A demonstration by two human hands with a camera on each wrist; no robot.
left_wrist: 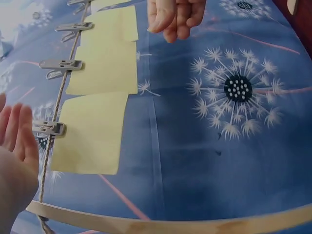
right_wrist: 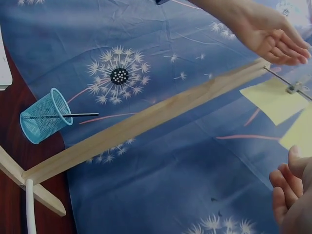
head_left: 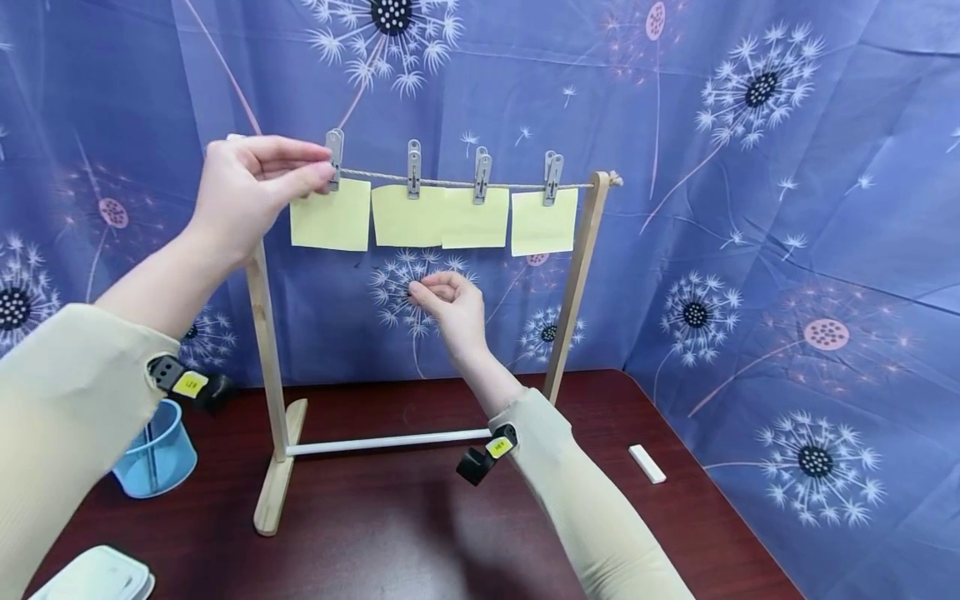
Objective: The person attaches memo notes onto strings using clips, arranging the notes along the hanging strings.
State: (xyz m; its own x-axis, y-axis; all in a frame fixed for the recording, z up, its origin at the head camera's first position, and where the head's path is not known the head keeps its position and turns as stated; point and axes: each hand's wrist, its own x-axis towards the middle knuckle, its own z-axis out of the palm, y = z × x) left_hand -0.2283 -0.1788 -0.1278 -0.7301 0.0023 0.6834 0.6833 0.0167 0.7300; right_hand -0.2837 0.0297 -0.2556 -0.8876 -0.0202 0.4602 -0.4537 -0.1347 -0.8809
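Several yellow paper notes hang from a twine line, each under a grey clothespin. My left hand [head_left: 251, 187] is at the left end, its thumb and fingertips beside the leftmost clothespin [head_left: 335, 158]. That clothespin grips the leftmost note [head_left: 331, 218] at its top edge. In the right wrist view, a gap shows between the left hand [right_wrist: 273, 44] and the clothespin [right_wrist: 296, 87]. My right hand [head_left: 453, 312] hovers below the middle notes [head_left: 408, 217], fingers loosely bent, holding nothing. The two middle notes overlap slightly at their edges.
The twine [head_left: 450, 182] runs between the posts of a wooden stand [head_left: 576, 300], with a white rod [head_left: 390, 442] low across it. A blue mesh cup [head_left: 161, 454] stands left. A white block [head_left: 647, 463] lies right, and a white object [head_left: 97, 575] sits front left.
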